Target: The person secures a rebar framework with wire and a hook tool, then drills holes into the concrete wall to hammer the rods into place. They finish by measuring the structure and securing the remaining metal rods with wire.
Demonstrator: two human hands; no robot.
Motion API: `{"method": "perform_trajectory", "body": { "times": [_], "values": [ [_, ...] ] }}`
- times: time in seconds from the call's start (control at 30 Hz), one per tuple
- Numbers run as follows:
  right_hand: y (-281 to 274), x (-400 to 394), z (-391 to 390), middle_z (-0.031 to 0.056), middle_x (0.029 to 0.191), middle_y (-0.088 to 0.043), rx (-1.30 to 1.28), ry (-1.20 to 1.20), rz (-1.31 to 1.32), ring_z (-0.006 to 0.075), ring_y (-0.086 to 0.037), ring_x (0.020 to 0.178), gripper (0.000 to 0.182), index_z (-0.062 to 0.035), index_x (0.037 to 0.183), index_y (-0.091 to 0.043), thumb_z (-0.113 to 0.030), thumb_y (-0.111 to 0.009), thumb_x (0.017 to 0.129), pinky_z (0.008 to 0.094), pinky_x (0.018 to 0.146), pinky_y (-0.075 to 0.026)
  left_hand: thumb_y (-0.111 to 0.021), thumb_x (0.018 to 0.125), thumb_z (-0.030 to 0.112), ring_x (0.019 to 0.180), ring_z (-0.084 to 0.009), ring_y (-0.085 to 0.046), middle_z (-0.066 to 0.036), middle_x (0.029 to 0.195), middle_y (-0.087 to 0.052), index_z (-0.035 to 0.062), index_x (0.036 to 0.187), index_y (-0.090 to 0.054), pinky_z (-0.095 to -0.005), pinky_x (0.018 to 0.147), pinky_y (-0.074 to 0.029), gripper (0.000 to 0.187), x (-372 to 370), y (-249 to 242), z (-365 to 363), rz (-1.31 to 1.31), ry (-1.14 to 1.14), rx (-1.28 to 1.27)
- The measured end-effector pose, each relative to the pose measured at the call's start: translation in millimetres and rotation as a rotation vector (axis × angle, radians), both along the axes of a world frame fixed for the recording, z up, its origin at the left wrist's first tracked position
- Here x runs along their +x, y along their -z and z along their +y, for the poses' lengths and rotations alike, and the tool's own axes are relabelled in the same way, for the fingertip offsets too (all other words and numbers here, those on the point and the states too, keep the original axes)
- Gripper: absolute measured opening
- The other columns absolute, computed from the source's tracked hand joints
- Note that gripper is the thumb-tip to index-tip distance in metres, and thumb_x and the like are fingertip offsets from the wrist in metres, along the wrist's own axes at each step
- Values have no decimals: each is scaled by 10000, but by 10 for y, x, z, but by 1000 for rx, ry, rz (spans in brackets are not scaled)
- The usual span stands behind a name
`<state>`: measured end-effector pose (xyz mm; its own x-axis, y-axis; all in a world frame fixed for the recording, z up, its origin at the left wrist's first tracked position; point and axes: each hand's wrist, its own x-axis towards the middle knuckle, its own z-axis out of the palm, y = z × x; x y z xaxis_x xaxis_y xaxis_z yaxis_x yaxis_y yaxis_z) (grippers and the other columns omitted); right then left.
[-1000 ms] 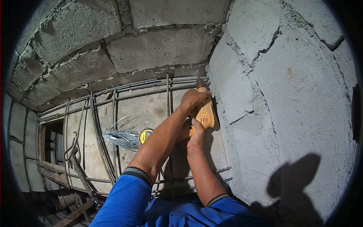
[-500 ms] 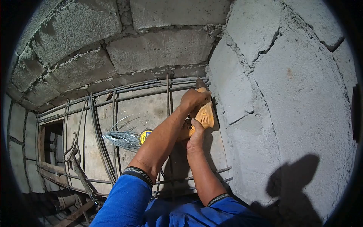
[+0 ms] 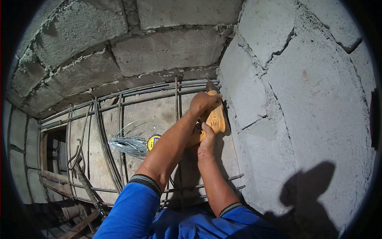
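Note:
A yellow power drill [image 3: 216, 117] points up and away, its dark chuck near the corner where the two block walls meet. My left hand [image 3: 203, 104] is wrapped over the drill's front body, just behind the chuck. Lower down, my right hand [image 3: 207, 140] grips its rear handle, thumb along the side. The bit's tip is close to the base of the far wall, and I cannot tell how deep it sits. Steel rebars [image 3: 149, 97] run beside the chuck.
Left of my left forearm lie a bundle of tie wire [image 3: 129, 146] and a yellow tape measure [image 3: 153, 142]. A hooked, wrapped tool [image 3: 85, 181] rests further left, beside a wood-framed opening [image 3: 44, 153]. Rough block walls [image 3: 171, 51] rise ahead and at right.
The drill and both hands have shifted very slightly; the grip looks the same.

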<state>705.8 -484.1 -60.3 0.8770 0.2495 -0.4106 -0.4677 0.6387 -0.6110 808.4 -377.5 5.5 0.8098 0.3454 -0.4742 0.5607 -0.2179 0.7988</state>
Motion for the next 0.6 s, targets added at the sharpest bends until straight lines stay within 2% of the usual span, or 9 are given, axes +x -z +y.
{"method": "perform_trajectory", "body": {
  "times": [0.1,0.23,0.3,0.47,0.53,0.6],
  "values": [
    [420,133,3,56,976,-634,-86,21,-106,204,-636,850,296,-50,1137,-591,-187,-616,875,366,778,-551,-725,747,532,837,-285,-725,-202,969,-717,-99,997,-693,-359,748,-567,680,-29,14,-23,-51,-62,-58],
    [678,117,-19,65,983,-634,-45,-20,-99,211,-638,858,304,-51,1148,-586,-200,-603,884,367,783,-553,-740,764,522,850,-280,-722,-204,979,-715,-102,1005,-689,-364,756,-560,670,-76,-76,-71,39,-80,-110],
    [673,147,-75,71,988,-635,-24,-35,-114,216,-639,864,309,-51,1155,-582,-208,-594,890,368,787,-554,-727,800,522,843,-277,-723,-195,962,-719,-97,1012,-687,-373,756,-558,656,-134,-131,-159,47,-118,-190],
    [562,114,-181,83,994,-632,-10,-71,-159,228,-643,884,335,-55,1187,-566,-222,-572,897,376,801,-558,-708,818,522,809,-269,-725,-175,914,-725,-86,1012,-685,-369,718,-559,639,-156,-38,-258,4,-85,-151],
    [530,71,-232,83,988,-628,110,-95,-137,228,-643,884,347,-55,1193,-560,-218,-576,888,386,789,-561,-702,821,524,797,-270,-725,-173,900,-726,-87,1009,-685,-370,705,-559,639,-207,-32,-288,-26,-89,-152],
    [327,-21,-328,82,975,-626,101,-80,-120,225,-642,874,347,-57,1181,-568,-220,-594,875,383,783,-561,-697,815,538,786,-280,-723,-179,902,-723,-96,1001,-687,-373,693,-557,661,-208,0,-341,1,-127,-272]
  ]
}}
